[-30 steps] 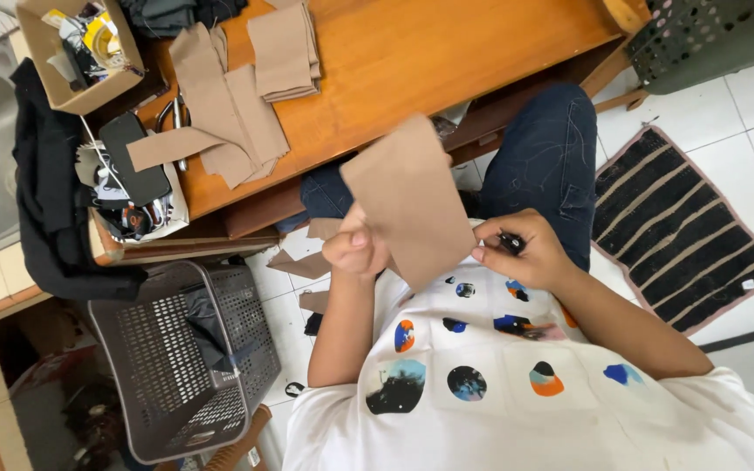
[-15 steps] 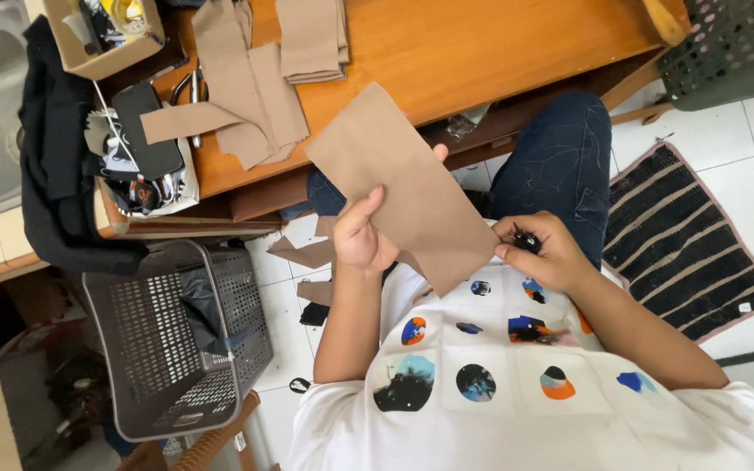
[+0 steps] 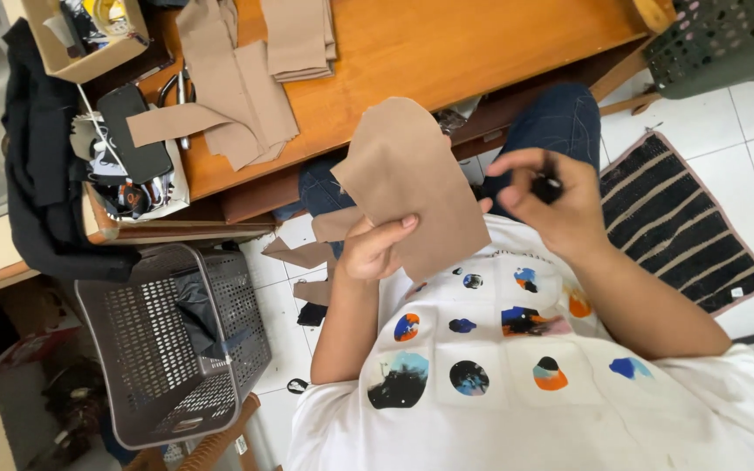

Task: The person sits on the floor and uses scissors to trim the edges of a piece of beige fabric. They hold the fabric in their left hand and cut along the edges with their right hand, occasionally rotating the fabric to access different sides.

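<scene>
Tan-brown fabric, cut into a flat piece (image 3: 407, 196) with one rounded end and straight sides, is held up in the air above the person's lap, just in front of the wooden bench (image 3: 447, 52). It looks thin and matte, plain in colour, with its rounded end toward the bench and its lower edge close to the white printed shirt (image 3: 517, 392). The left hand (image 3: 377, 249) grips it near the lower left corner, thumb pressed across the front and fingers curled behind. The right hand (image 3: 551, 205) is beside the piece on its right, apart from the cloth, fingers closed around a small dark object (image 3: 548, 186) too small to make out. On the bench lie more cut pieces of the same brown fabric (image 3: 237, 87), some stacked, beside a cardboard box (image 3: 89, 52) and a dark phone-like slab (image 3: 133, 131). Scraps of the fabric lie on the tiled floor (image 3: 303, 255) below the held piece, a grey plastic basket (image 3: 167, 340) stands to the left, and a striped mat (image 3: 682, 218) lies to the right.
</scene>
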